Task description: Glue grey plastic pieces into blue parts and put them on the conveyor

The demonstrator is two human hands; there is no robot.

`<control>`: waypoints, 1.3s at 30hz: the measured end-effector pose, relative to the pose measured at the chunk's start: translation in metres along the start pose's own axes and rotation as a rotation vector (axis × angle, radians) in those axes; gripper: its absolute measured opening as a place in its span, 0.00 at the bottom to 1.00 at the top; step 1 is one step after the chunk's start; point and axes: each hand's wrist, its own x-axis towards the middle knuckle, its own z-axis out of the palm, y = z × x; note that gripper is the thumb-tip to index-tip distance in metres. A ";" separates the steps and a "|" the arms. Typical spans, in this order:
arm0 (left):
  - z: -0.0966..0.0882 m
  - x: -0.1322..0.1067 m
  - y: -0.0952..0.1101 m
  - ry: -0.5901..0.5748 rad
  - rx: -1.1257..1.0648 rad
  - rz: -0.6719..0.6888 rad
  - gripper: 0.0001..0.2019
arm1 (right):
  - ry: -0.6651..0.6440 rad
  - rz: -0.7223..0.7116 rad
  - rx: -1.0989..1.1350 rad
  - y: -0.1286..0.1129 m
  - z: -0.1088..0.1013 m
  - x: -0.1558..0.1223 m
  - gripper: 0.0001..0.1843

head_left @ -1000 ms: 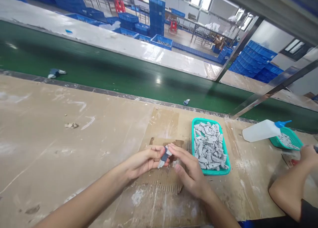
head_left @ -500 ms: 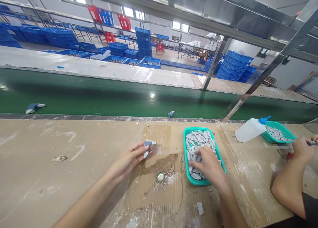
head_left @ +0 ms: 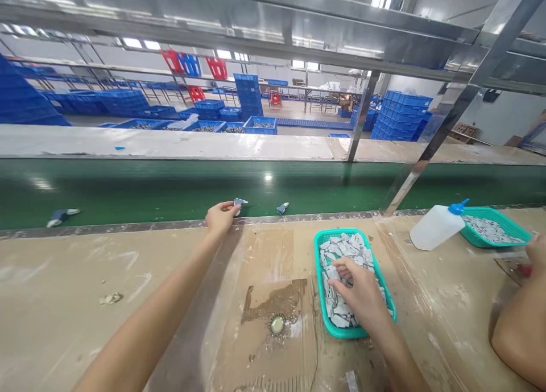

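My left hand (head_left: 220, 217) pinches a small blue-grey and white plastic part (head_left: 239, 203) over the near edge of the green conveyor belt (head_left: 170, 190). Farther right on the belt lies a similar part (head_left: 282, 208), and another blue-grey and white part (head_left: 62, 217) rests at the far left. Inside a turquoise basket (head_left: 321, 289), my right hand (head_left: 358, 287) has thumb and forefinger around a flat grey-white piece (head_left: 333, 273). Many loose grey-white pieces (head_left: 343, 247) fill the basket around these fingers.
A bottle cap (head_left: 277, 324) sits on stained cardboard (head_left: 264, 358) before me. To the right stand a white squeeze bottle (head_left: 437, 227) and a second turquoise basket (head_left: 473, 241), near a co-worker's arm (head_left: 518, 324). Slanted metal posts (head_left: 420, 170) rise beyond the bench.
My left hand has moved forward from above the bench to the belt's edge with the part. The right hand stays in the basket, a piece now showing between its fingertips. The view has tilted up.
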 end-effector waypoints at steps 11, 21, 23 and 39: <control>0.078 -0.042 0.020 -0.072 0.312 0.247 0.21 | 0.186 -0.027 0.333 -0.002 0.001 0.003 0.16; 0.056 -0.061 0.025 -0.283 -0.101 0.259 0.14 | -0.027 -0.115 0.385 -0.014 0.001 -0.007 0.15; 0.039 -0.074 0.022 -0.293 -0.229 0.206 0.21 | -0.072 -0.117 0.403 -0.017 0.005 -0.012 0.17; -0.055 -0.168 -0.022 -0.611 -1.033 -0.322 0.29 | -0.125 -0.363 -0.093 -0.029 0.076 -0.064 0.16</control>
